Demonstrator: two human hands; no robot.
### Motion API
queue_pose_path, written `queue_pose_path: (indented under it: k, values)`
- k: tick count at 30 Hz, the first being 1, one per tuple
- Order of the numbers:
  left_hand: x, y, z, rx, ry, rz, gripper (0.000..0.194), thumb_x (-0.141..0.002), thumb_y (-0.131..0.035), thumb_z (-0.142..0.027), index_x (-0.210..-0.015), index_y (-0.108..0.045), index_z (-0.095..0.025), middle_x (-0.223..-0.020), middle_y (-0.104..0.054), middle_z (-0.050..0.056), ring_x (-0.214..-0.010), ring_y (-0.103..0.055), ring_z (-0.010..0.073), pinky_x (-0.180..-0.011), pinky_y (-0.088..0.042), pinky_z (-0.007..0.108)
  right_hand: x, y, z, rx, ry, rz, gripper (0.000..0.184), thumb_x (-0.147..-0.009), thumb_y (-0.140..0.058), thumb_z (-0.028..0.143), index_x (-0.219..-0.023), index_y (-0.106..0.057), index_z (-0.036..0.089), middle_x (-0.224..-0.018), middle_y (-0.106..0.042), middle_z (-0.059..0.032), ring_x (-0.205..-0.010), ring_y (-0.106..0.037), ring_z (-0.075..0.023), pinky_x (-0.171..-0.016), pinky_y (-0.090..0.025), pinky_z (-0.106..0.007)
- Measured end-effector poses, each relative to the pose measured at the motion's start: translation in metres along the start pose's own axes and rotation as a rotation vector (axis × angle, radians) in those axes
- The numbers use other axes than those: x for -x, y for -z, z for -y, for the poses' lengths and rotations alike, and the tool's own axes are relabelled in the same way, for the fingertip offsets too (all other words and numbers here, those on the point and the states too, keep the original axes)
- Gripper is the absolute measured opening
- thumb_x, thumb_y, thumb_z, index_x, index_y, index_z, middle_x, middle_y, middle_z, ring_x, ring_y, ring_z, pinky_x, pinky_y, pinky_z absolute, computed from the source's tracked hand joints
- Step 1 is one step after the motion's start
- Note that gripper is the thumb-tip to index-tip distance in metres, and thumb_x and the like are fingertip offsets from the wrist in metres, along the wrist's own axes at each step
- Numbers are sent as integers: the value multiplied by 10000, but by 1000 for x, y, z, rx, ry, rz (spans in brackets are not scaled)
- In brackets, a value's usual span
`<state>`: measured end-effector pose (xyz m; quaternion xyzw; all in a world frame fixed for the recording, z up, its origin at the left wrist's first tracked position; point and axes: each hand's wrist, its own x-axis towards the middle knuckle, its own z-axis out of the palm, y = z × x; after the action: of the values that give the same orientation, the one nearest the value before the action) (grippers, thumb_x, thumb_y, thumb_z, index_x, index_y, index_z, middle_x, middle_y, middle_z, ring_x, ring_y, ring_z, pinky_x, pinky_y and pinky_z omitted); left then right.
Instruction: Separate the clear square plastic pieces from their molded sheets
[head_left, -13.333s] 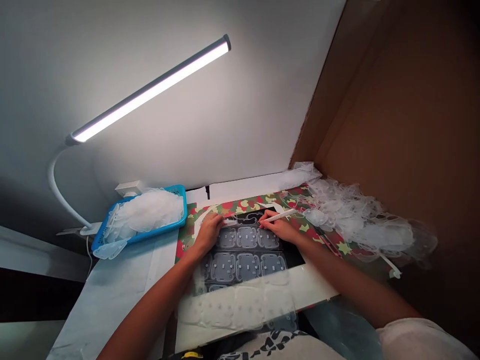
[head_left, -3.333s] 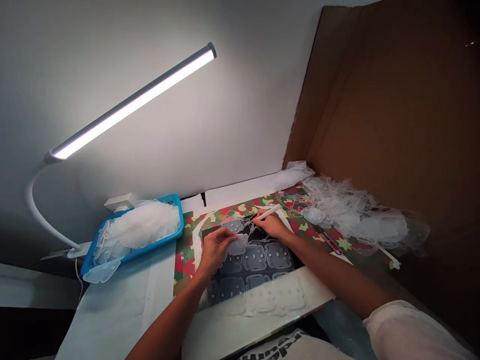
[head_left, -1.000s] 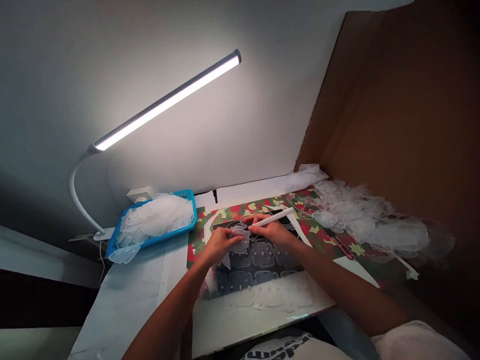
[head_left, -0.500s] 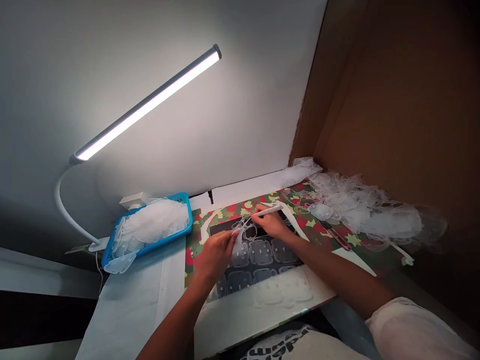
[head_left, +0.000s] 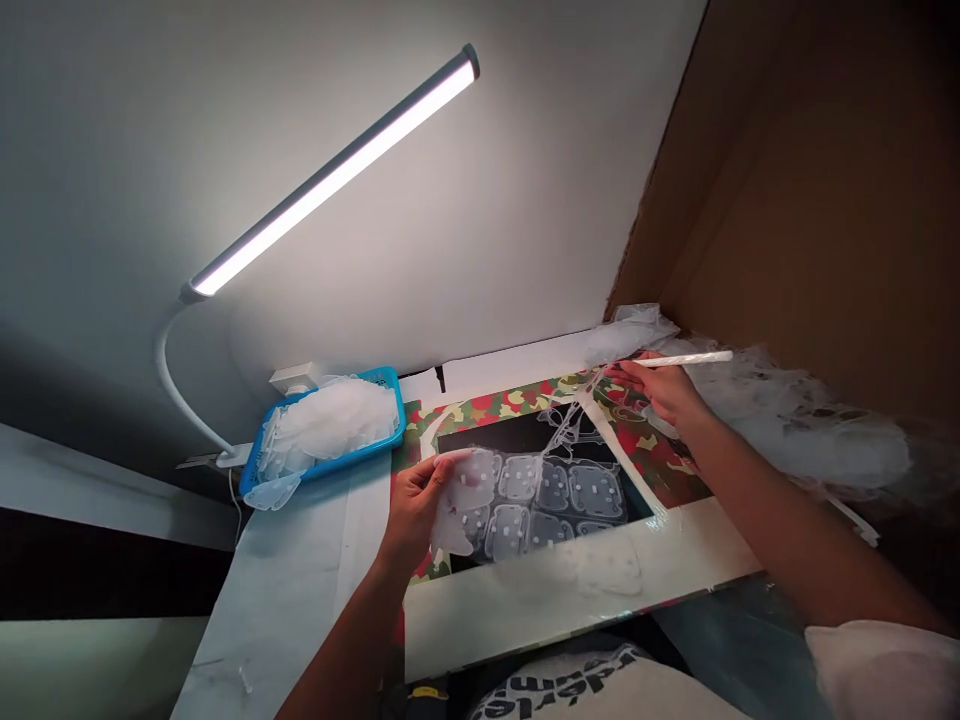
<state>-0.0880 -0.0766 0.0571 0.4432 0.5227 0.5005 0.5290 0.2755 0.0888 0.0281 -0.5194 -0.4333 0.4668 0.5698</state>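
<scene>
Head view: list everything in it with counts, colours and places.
Lamp: one, white, upper left
Cardboard: one, brown, right
Basket: one, blue, left
Basket pieces: many, translucent, in basket
Small box: one, white, behind basket
Camouflage board: one, multicoloured, centre
Moulded sheet: one, clear, centre
Scrap heap: one, translucent, right
Slim tool: one, white, right
Strands: several, clear, between sheet and tool
Held pieces: count unclear, translucent, left of sheet
Left hand: one, bare, on held pieces
Right hand: one, bare, on tool

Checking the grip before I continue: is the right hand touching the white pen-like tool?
Touching. The head view shows the right hand holding the white pen-like tool, which sticks out toward the picture's right.
</scene>
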Motion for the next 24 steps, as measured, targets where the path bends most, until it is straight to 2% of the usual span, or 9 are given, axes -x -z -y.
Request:
queue_pose_path:
  k: [3,8,13,17,20,22,24]
  values:
    - [0,-4,-1,9,39,-6,531,-753,-669,-591,-1059,-741,-163,-749,-714,54,-508,-503,106,-459,-385,207,5,3,-2,205,-47,96,396,-597,-807,498,-682,-532,225,-690,-690,-59,-632,-650,-213,-538,-489,-315]
    - [5,-7,-2,45,28,11,544,-747,-669,-607,-1031,-739,-149,-742,-699,61,-507,-478,97,-442,-375,199,39,-10,-4,395,113,134,381,-688,-714,563,-706,-576,209,-645,-651,-14,-644,-612,-164,-611,-464,-276]
    - [12,-4,-5,-23,-85,21,437,-807,-652,-541,-999,-752,-161,-762,-706,49,-535,-469,92,-486,-392,201,68,-29,3,388,78,229,403,-699,-691,597,-705,-586,208,-740,-666,-36,-665,-619,-179,-638,-470,-293]
    - [20,-7,-6,-131,-142,-23,463,-812,-628,-569,-976,-760,-156,-771,-721,62,-570,-495,117,-503,-383,214,75,-38,2,340,73,259,416,-679,-713,595,-695,-582,201,-860,-672,-40,-676,-617,-164,-661,-482,-290]
    - [25,-9,-9,-199,-163,-35,486,-821,-598,-582,-977,-759,-150,-764,-721,63,-577,-507,132,-514,-390,226,75,-39,-5,335,72,268,393,-702,-703,583,-709,-583,209,-851,-672,-35,-699,-621,-174,-688,-492,-298]
    - [23,-4,-16,-262,-195,-58,466,-838,-576,-558,-950,-759,-144,-766,-714,57,-597,-523,137,-534,-400,228,75,-36,-12,338,76,281,371,-716,-694,578,-727,-597,220,-827,-670,-36,-724,-628,-192,-695,-501,-306]
    - [13,10,-29,-357,-269,-139,415,-851,-568,-493,-984,-745,-142,-752,-700,44,-632,-546,140,-571,-413,222,74,-33,-19,331,77,294,350,-721,-696,570,-736,-611,231,-822,-670,-38,-729,-633,-202,-688,-507,-312]
